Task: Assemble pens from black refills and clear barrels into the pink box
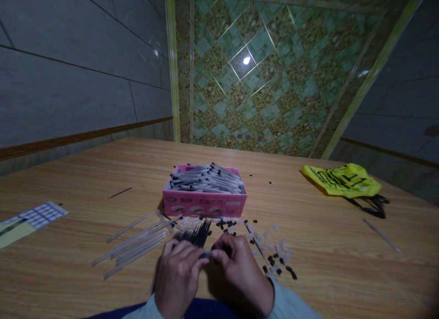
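Note:
My left hand (180, 273) is closed around a slim pen (206, 254), whose greyish end shows between thumb and forefinger; most of it is hidden by the hand. Close beside it, my right hand (242, 268) pinches a small black cap (213, 248) against that end. Just beyond the hands lies a bunch of thin black-tipped refills (195, 234). Clear pen barrels (140, 248) are spread to the left. Small black caps (272, 260) and clear plastic bits (283, 248) are scattered on the right.
A pink box (205, 204) full of assembled-looking pens (209, 177) stands behind the parts. On the wooden table (103, 168) are a yellow bag (343, 179), a lone tube (381, 235), a thin dark stick (118, 193) and a checked paper (44, 214). Walls border the table.

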Motion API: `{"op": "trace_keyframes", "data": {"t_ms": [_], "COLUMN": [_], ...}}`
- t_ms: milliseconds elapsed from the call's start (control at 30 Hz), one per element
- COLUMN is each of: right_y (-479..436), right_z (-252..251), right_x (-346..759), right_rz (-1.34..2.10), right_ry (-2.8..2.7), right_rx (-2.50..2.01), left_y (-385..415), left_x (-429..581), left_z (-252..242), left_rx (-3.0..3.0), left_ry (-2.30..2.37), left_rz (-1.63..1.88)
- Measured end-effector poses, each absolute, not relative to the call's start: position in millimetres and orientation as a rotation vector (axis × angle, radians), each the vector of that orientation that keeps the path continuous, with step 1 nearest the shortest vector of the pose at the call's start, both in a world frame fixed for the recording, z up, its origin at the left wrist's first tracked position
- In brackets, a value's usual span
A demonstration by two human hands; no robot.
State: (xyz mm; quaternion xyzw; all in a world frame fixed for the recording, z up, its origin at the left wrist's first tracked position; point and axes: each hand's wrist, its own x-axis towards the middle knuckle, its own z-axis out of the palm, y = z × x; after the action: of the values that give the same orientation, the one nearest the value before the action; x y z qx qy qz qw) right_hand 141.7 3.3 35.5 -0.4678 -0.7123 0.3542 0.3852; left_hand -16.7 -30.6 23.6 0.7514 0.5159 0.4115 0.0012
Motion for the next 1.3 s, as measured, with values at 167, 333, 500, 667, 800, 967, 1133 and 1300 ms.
{"op": "trace_keyframes", "data": {"t_ms": [167,333,500,667,800,967,1133,1300], "right_y": [7.2,6.8,8.3,12.2,14.5,14.7,12.2,9.9], "right_z": [36.4,38.9,37.4,33.4,29.3,29.4,33.6,28.0], "right_x": [140.9,140.5,139.7,142.2,143.9,142.8,142.2,141.7], "right_rz": [1.482,1.686,1.706,1.684,1.644,1.548,1.382,1.11], "right_ry": [-1.492,-1.293,-1.218,-1.24,-1.283,-1.358,-1.497,-1.646], "right_rx": [-1.113,-1.053,-1.024,-1.018,-1.042,-1.108,-1.118,-1.113], "left_y": [-34.3,-33.5,-27.9,-25.8,-27.2,-26.8,-26.3,-26.4], "left_x": [-12.1,-13.2,-19.5,-29.0,-32.7,-28.6,-25.3,-22.9], "left_z": [26.9,28.7,31.6,32.6,35.7,37.4,37.8,36.2], "left_rx": [2.392,2.443,2.522,2.66,2.716,2.633,2.534,2.414], "left_ry": [1.611,1.629,1.652,1.767,1.81,1.804,1.789,1.717], "left_rz": [1.381,1.405,1.465,1.439,1.354,1.366,1.331,1.359]}}
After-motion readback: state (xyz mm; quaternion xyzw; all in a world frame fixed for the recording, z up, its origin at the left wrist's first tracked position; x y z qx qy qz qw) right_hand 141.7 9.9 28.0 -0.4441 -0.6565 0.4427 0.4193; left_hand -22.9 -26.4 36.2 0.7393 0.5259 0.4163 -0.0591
